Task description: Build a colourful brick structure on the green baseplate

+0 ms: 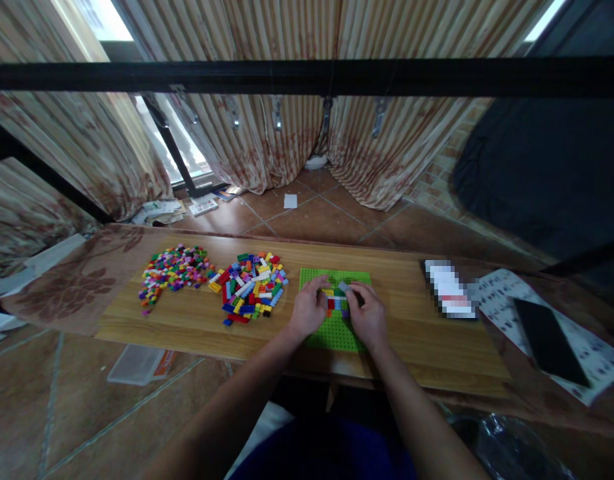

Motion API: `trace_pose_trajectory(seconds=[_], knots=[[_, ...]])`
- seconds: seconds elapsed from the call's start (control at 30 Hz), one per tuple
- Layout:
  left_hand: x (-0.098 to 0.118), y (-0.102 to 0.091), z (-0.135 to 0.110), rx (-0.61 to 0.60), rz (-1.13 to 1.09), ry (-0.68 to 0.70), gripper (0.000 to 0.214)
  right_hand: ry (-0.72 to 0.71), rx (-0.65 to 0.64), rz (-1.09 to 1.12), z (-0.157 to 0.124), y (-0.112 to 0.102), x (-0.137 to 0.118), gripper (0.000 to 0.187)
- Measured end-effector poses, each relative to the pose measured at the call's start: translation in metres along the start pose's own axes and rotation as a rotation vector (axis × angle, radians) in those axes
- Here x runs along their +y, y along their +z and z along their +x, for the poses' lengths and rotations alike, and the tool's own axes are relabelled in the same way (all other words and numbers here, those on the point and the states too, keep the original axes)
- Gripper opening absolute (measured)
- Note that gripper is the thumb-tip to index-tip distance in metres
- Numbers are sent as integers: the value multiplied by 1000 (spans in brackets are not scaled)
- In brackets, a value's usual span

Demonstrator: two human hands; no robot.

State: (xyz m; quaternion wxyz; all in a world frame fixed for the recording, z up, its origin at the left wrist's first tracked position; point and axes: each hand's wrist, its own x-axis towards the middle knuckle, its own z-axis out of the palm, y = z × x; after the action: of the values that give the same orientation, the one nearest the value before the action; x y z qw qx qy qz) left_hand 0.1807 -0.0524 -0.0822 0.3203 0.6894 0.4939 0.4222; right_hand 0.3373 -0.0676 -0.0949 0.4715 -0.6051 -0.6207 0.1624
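Note:
A green studded baseplate lies on the wooden board in front of me. Near its middle is a small cluster of joined toy bricks in red, white, light blue, yellow and other colours. My right hand pinches a greyish-blue brick at the cluster's upper right edge; whether it is pressed down I cannot tell. On the cluster's left side, my left hand rests over the plate with its fingers reaching forward and apart, holding nothing that I can see. Both hands cover parts of the plate.
Left of the plate are a pile of larger bricks and a pile of tiny pieces. A blurred-out phone-like screen, a printed sheet and a black phone lie right. A black bar crosses ahead.

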Motion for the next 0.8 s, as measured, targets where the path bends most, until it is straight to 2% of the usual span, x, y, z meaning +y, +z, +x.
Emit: trace_pose_trajectory(seconds=[0.23,0.47,0.8], knots=[[-3,0,1,37,-43,13,43,10,56,20,0,-1,-1,28],[-9,1,1,76,-122,10,51,50,139,25,-1,-1,5,31],[-11,4,1,57,-111,-10,58,80,169,32,-1,-2,5,31]])
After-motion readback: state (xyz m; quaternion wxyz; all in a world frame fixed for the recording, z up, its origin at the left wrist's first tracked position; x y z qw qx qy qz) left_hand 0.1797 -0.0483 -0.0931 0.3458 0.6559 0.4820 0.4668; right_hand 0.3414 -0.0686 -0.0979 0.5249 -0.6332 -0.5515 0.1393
